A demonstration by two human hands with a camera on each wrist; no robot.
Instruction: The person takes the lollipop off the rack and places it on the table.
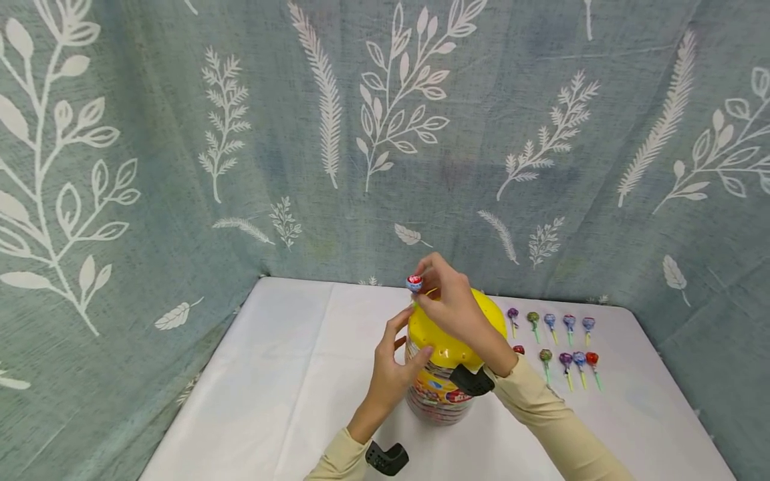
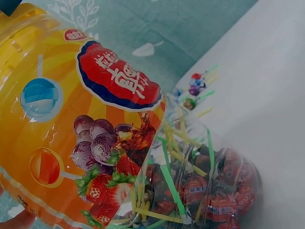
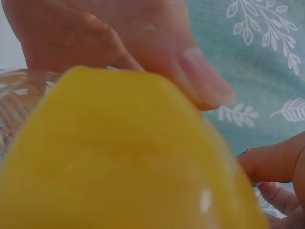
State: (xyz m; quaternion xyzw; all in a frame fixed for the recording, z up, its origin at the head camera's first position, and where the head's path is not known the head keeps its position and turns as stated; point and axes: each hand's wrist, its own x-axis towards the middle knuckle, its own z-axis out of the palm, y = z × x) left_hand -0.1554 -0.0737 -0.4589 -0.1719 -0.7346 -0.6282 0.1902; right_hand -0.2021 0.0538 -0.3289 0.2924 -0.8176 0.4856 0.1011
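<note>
A clear plastic jar (image 1: 442,407) with a fruit-printed label (image 2: 119,119) and a yellow lid (image 1: 445,341) stands on the table. More lollipops (image 2: 219,205) with yellow and green sticks lie inside it. My right hand (image 1: 451,300) reaches over the lid and pinches a lollipop (image 1: 414,283) in a red and blue wrapper at the lid's far left edge. The lower end of its stick is hidden. My left hand (image 1: 390,371) holds the jar's left side, its thumb against the lid's rim. Close up, the lid (image 3: 128,152) fills much of the right wrist view.
Right of the jar, several wrapped lollipops (image 1: 569,322) lie in two rows on the white-covered table (image 1: 289,387); a red one (image 1: 519,349) is partly hidden by the right arm. A grey-green leaf-patterned curtain (image 1: 337,220) surrounds the back and sides.
</note>
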